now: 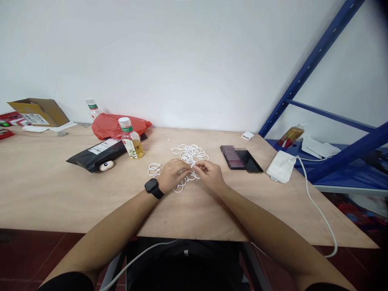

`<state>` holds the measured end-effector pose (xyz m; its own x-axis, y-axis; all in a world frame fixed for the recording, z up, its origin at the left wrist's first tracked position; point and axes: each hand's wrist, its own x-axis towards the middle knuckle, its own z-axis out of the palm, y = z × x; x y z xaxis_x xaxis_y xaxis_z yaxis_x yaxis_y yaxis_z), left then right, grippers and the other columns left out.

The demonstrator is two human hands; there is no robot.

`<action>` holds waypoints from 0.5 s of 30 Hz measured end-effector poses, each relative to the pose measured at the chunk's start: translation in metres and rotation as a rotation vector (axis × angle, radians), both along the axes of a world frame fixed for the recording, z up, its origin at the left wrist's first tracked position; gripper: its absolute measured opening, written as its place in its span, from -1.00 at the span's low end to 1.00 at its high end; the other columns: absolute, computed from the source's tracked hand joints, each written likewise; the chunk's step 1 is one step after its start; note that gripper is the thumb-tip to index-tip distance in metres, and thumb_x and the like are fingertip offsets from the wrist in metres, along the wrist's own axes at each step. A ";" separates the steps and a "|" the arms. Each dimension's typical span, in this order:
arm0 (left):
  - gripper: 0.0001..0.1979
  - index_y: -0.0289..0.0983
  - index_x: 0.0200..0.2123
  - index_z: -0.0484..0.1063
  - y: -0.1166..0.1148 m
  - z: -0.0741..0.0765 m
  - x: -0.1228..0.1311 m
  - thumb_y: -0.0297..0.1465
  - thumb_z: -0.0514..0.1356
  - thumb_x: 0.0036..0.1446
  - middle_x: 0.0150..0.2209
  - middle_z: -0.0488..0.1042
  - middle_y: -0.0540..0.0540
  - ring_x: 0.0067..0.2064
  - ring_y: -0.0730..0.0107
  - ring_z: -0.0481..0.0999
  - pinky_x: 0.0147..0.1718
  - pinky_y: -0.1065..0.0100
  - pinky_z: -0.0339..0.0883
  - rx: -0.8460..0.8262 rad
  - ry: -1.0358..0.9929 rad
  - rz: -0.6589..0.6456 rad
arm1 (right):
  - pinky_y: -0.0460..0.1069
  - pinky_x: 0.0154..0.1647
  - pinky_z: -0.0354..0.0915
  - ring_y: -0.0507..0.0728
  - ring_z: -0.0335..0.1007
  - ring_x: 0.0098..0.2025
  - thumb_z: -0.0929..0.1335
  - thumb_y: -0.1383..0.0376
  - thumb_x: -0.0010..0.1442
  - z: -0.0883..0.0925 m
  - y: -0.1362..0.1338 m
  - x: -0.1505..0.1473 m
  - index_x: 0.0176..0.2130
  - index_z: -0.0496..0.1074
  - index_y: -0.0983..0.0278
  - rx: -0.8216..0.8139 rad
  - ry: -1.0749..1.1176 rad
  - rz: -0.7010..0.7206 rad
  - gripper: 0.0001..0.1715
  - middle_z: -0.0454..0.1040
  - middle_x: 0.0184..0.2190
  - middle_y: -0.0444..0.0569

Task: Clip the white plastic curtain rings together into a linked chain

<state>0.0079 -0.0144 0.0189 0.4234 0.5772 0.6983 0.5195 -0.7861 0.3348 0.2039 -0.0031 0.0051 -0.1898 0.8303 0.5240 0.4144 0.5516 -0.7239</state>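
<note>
Over the middle of the wooden table, my left hand [173,174] and my right hand [212,174] meet fingertip to fingertip. Both are closed in a pinch on a small white plastic ring [192,165], mostly covered by the fingers. Just beyond them lies a loose pile of white plastic rings [190,152], which look like curtain rings with small eyelets. A few more rings [178,190] show below and between my hands. To the left of my left hand, separate rings [154,166] rest on the tabletop. A black watch [153,188] is on my left wrist.
Left stand a drink bottle [132,139], a red bag [107,125], a black parcel [97,155], a white case [106,165] and a cardboard box [45,111]. Right lie two phones [254,161] and a white power bank [280,166] with a cable [315,206], beside a blue rack [309,50].
</note>
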 end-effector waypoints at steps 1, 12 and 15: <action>-0.83 -0.24 -0.30 0.47 0.000 0.000 0.000 -0.30 0.16 0.28 -0.32 0.58 -0.08 -0.25 0.36 0.52 -0.19 0.28 0.37 -0.011 0.000 0.000 | -0.06 -0.38 0.41 0.08 0.50 -0.41 0.39 0.19 0.17 0.000 0.000 -0.001 -0.23 0.55 0.25 -0.019 0.032 0.001 -0.78 0.59 -0.38 -0.05; -0.77 -0.23 -0.21 0.49 -0.005 0.002 0.000 -0.22 0.14 0.28 -0.23 0.58 -0.11 -0.16 0.31 0.52 -0.10 0.23 0.36 -0.116 -0.022 0.102 | -0.05 -0.32 0.41 0.08 0.50 -0.37 0.36 0.25 0.21 0.002 -0.005 0.000 -0.22 0.56 0.21 0.099 -0.047 0.048 -0.83 0.60 -0.35 -0.06; -0.78 -0.23 -0.21 0.50 -0.004 0.005 0.000 -0.24 0.14 0.29 -0.24 0.58 -0.10 -0.18 0.31 0.51 -0.12 0.24 0.34 -0.100 -0.028 0.069 | -0.06 -0.32 0.39 0.07 0.49 -0.37 0.34 0.26 0.24 0.003 -0.006 0.000 -0.22 0.56 0.21 0.118 -0.092 0.075 -0.83 0.59 -0.36 -0.07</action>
